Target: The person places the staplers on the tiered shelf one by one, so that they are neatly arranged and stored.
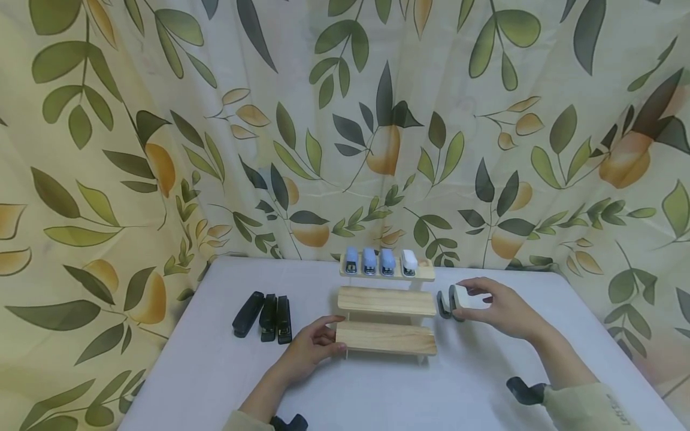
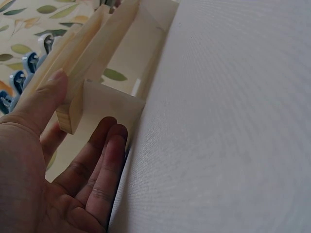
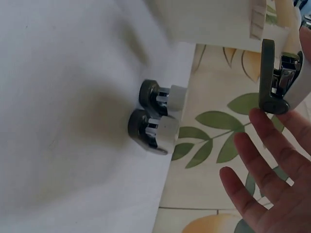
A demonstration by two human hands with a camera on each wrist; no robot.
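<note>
A three-tier wooden rack [image 1: 386, 337] stands mid-table. My left hand [image 1: 308, 354] grips the left end of its lowest tier; in the left wrist view the hand [image 2: 63, 179] has its thumb on the wood [image 2: 73, 114] and several fingers stretched beside the side panel [image 2: 109, 99]. At the rack's right, my right hand [image 1: 507, 308] holds a small white-and-grey stapler [image 3: 268, 75] between thumb and fingers, seen raised in the right wrist view, with the other fingers [image 3: 262, 174] spread. Two similar staplers, one nearer [image 3: 164, 133] and one farther [image 3: 177, 98], stand side by side on the table.
Three blue mini staplers [image 1: 369, 261] and one white one [image 1: 408, 263] stand in a row on the top tier. Left of the rack lie three black staplers [image 1: 268, 318] on the white tablecloth [image 1: 377, 398]. A leaf-patterned curtain [image 1: 345, 137] hangs behind.
</note>
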